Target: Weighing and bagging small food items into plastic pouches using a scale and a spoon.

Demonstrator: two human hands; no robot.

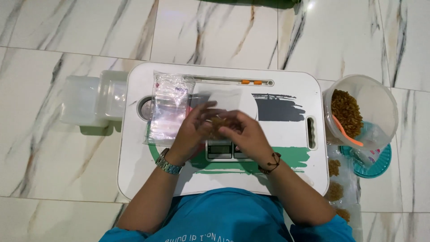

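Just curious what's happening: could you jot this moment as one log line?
left hand + right hand: together on small bag of brown bits | over scale | tub right

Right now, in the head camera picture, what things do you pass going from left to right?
Clear plastic box → stack of clear plastic bags → left hand → right hand → dark painted patch → tub of brown snacks.

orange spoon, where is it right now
In the head view the orange spoon is at the right, inside the clear tub of brown grains, just off the white tray's right edge.
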